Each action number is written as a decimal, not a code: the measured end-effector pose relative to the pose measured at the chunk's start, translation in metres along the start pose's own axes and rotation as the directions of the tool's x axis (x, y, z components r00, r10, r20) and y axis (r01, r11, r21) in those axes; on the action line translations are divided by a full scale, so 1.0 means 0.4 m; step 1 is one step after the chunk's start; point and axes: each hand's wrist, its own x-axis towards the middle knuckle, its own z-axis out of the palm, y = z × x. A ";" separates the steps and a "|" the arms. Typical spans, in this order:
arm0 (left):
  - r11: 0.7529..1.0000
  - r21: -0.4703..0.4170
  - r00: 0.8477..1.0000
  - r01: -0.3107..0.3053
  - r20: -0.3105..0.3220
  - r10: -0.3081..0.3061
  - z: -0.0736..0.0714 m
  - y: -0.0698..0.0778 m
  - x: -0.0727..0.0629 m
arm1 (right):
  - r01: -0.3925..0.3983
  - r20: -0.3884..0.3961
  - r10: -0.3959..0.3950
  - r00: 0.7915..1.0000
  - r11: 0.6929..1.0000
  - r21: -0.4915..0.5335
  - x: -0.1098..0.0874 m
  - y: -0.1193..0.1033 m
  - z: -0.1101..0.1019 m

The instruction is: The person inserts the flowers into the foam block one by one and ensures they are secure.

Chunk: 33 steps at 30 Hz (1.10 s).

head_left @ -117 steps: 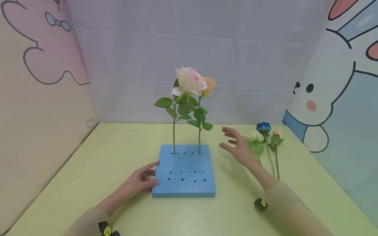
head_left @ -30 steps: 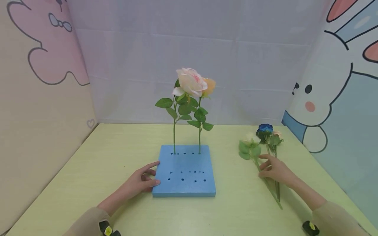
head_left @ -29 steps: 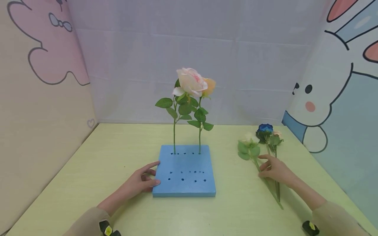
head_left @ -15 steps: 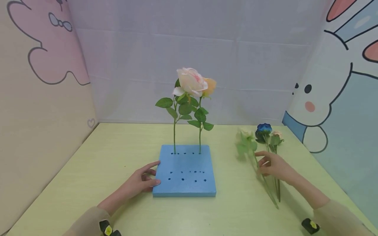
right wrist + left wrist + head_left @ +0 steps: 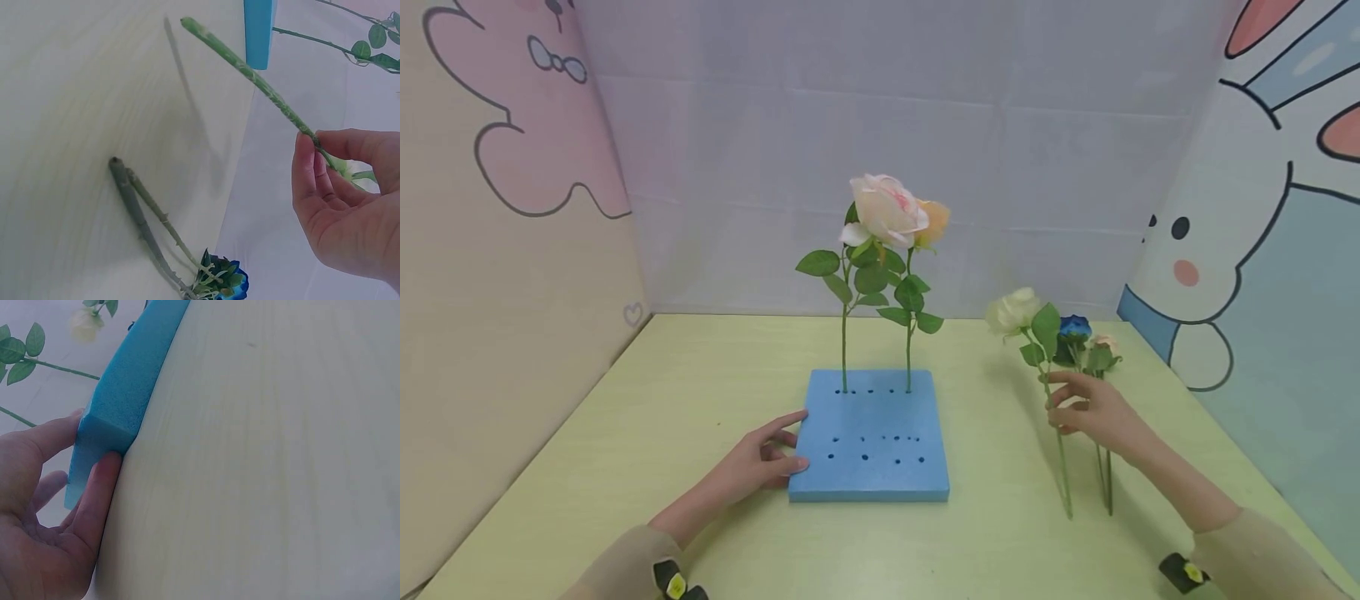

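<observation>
In the head view my right hand (image 5: 1093, 417) pinches the green stem of a white artificial rose (image 5: 1015, 311) between thumb and fingers. The bloom tilts to the left, and the stem end (image 5: 194, 26) is clear of the table, its shadow set apart. My left hand (image 5: 756, 454) holds the left edge of a blue foam board (image 5: 868, 417) with rows of holes. In the left wrist view the thumb rests on its near corner, other fingers low against its side. A pale pink rose (image 5: 887, 208) and a yellow-orange rose (image 5: 934, 223) stand upright in the board's back row.
A blue rose (image 5: 1073, 327) and a pale peach rose (image 5: 1103, 343) lie on the table right of the board, partly behind my right hand. The table (image 5: 700, 375) is bounded by a plain back curtain (image 5: 737, 167) and cartoon-printed side panels.
My right hand has moved from beside the board to the flowers at right, taken the white rose by its stem and raised its bloom up and left. The left hand has stayed on the board.
</observation>
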 end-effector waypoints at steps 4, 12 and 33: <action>1.000 0.002 1.000 0.004 -0.001 -0.004 -0.001 0.000 0.002 | 0.027 -0.017 -0.027 1.000 1.000 0.001 0.000 -0.015 0.008; 1.000 0.005 1.000 0.010 -0.006 -0.010 0.001 -0.003 0.000 | 0.031 -0.035 -0.031 0.999 1.000 -0.004 0.004 -0.042 0.027; 1.000 0.005 0.999 0.021 -0.027 -0.020 0.004 0.009 -0.003 | 0.046 0.042 -0.051 0.998 0.992 0.118 0.018 -0.080 0.042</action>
